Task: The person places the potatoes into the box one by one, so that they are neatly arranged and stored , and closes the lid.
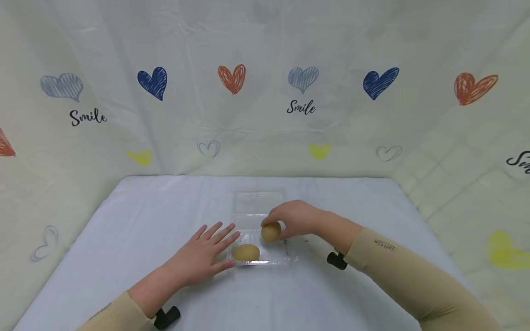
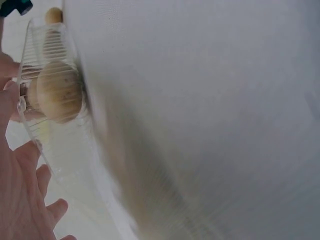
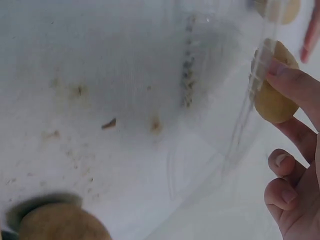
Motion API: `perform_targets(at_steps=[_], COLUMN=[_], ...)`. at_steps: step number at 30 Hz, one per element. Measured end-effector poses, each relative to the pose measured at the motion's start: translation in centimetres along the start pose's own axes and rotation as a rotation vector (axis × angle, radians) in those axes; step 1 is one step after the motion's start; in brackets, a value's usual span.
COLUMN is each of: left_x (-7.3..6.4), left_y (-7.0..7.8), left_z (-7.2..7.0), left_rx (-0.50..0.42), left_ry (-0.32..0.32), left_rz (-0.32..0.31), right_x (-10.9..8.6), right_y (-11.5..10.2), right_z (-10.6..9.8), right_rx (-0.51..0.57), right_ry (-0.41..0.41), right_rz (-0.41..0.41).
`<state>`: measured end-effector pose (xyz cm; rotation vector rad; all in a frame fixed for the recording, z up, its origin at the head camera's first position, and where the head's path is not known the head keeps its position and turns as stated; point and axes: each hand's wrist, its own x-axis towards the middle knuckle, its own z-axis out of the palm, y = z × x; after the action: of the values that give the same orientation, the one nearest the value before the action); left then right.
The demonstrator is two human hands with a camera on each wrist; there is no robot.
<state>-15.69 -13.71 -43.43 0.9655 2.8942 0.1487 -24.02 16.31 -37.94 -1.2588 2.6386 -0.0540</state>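
Observation:
My right hand (image 1: 296, 218) pinches a potato (image 1: 271, 231) between thumb and fingers, over the right part of a clear plastic clamshell container (image 1: 273, 263). Another potato (image 1: 246, 252) lies in the container's near left corner, seen through the ribbed wall in the left wrist view. At the container's left side, my left hand (image 1: 203, 255) spreads its fingers and holds nothing, the thumb (image 2: 10, 100) right at the wall. The container's lid (image 1: 259, 202) is folded back, away from me. In the right wrist view, the gripped potato (image 3: 277, 97) shows just past the clear side wall.
A further brown potato (image 3: 65, 222) lies on the white cloth right of the container, hidden by the right arm in the head view. Dirt crumbs (image 3: 109, 123) dot the cloth there. A printed curtain (image 1: 265, 128) hangs behind the table.

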Motion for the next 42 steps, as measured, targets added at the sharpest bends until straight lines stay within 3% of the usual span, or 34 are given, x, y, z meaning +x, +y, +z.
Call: perform_targets(at_steps=[10, 21, 26, 34, 39, 42], left_x=[0.3, 0.2, 0.2, 0.5, 0.4, 0.3], left_y=[0.2, 0.4, 0.3, 0.3, 0.2, 0.2], left_z=[0.2, 0.0, -0.1, -0.1, 0.0, 0.1], left_rx=[-0.003, -0.001, -0.001, -0.007, -0.011, -0.013], left_ry=[-0.007, -0.009, -0.007, -0.007, -0.004, -0.004], left_rz=[0.004, -0.002, -0.006, -0.014, -0.012, -0.010], right_x=[2.7, 3.1, 2.7, 1.2, 0.9, 1.0], right_y=[-1.5, -2.2, -1.9, -1.4, -1.0, -0.9], right_z=[1.5, 1.1, 0.9, 0.4, 0.9, 1.4], right_rx=[-0.105, -0.146, -0.086, -0.003, 0.005, -0.007], right_ry=[-0.061, -0.051, -0.011, 0.071, 0.064, 0.054], right_rz=[-0.069, -0.125, -0.102, 0.007, 0.083, 0.089])
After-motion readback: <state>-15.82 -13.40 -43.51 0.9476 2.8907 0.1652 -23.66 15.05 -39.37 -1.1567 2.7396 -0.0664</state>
